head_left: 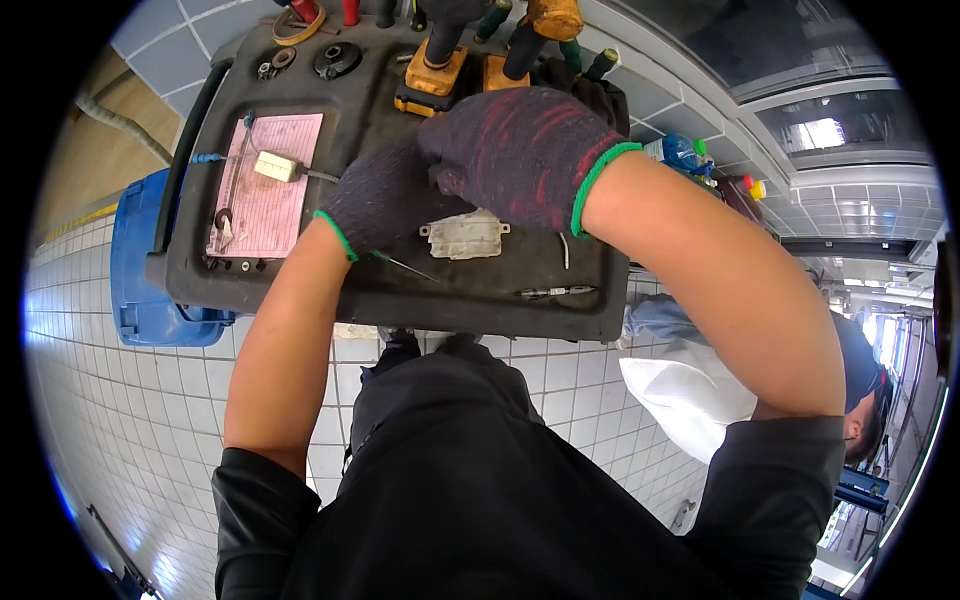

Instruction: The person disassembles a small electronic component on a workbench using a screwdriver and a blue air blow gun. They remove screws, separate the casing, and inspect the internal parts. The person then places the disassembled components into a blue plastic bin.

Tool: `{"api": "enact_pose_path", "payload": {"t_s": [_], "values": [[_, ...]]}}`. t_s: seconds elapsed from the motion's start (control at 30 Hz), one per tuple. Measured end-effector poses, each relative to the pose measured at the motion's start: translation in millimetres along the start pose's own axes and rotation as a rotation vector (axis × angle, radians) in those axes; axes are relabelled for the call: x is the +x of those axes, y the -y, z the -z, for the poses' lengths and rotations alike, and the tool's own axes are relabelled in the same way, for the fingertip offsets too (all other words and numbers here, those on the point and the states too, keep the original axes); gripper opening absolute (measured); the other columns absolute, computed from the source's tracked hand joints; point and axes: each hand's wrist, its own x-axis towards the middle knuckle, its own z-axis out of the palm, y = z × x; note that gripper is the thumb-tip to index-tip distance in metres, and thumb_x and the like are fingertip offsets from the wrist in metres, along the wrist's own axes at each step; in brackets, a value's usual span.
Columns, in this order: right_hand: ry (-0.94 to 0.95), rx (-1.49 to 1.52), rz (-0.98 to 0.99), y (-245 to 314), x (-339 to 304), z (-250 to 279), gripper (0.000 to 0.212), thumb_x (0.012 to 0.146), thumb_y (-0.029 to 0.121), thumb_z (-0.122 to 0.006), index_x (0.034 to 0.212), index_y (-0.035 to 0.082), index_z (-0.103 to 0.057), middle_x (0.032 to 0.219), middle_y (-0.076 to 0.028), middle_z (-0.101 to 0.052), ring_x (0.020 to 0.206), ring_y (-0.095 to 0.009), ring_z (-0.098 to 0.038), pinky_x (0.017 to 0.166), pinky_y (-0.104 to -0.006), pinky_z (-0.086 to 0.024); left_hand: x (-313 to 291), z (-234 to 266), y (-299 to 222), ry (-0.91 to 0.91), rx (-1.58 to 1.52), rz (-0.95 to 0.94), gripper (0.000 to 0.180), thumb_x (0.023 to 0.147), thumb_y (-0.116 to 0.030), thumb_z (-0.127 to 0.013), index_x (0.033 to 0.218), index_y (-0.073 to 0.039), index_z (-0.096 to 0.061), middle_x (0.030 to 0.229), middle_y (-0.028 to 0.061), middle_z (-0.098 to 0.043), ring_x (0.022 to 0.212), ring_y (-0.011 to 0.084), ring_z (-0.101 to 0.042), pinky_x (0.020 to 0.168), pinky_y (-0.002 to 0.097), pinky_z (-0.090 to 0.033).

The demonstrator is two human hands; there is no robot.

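My two hands meet over a black cart top (430, 300), in dark knit gloves with green cuffs. My left hand (388, 195) has its fingers curled in, partly covered by the right. My right hand (525, 150) is closed, its fingers folded against the left glove. Anything held between them is hidden. Just below them lies a worn, pale, flat rectangular part with side tabs (464, 236). A grey cable runs from a cream-coloured box (277, 166) to the left glove, where I lose sight of it. Near my left wrist is a thin screwdriver (405, 266).
Pink lined paper (283, 140) lies under the cream box. Yellow-and-black power drills (435, 72) and a black round part (337, 60) sit at the far side. A pen-like tool (557, 291) lies near the front edge. A blue bin (150, 265) stands left; another person (862, 385) is at right.
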Motion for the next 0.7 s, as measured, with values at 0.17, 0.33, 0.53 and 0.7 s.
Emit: {"api": "enact_pose_path", "payload": {"t_s": [0.17,0.33,0.53,0.7], "values": [[-0.111,0.019,0.245,-1,2,1,0.039,0.098,0.044,-0.065,0.110,0.007,-0.073,0.112,-0.024,-0.073,0.104,-0.041,-0.072,0.090,-0.0509,-0.056,-5,6,5,0.101,-0.049,0.060,0.052,0.088,-0.045,-0.079,0.124,-0.009,-0.073,0.117,0.0222,-0.075,0.109,0.0421,-0.071,0.093,0.0471,-0.057],[0.001,0.064,-0.067,16,-10,18,0.040,0.100,0.046,-0.066,0.117,0.010,-0.071,0.109,-0.015,-0.074,0.107,-0.035,-0.072,0.092,-0.0487,-0.057,-10,3,-8,-0.108,0.135,-0.020,0.044,0.086,-0.031,-0.081,0.120,-0.005,-0.072,0.116,0.0239,-0.074,0.109,0.0441,-0.070,0.092,0.0463,-0.057],[-0.148,0.087,0.096,5,-9,-5,0.037,0.101,0.044,-0.065,0.117,0.011,-0.072,0.111,-0.014,-0.074,0.107,-0.035,-0.072,0.093,-0.0485,-0.057,-10,8,4,0.021,0.121,-0.054,0.045,0.086,-0.035,-0.080,0.121,-0.007,-0.072,0.115,0.0223,-0.074,0.110,0.0456,-0.068,0.092,0.0490,-0.057],[-0.010,0.042,-0.121,18,-9,14,0.028,0.098,0.034,-0.068,0.117,0.014,-0.073,0.110,-0.013,-0.073,0.106,-0.035,-0.072,0.092,-0.0486,-0.057,-8,2,5,-0.102,0.034,-0.075,0.042,0.086,-0.032,-0.078,0.118,-0.005,-0.072,0.115,0.0216,-0.075,0.108,0.0452,-0.069,0.091,0.0484,-0.056]]}}
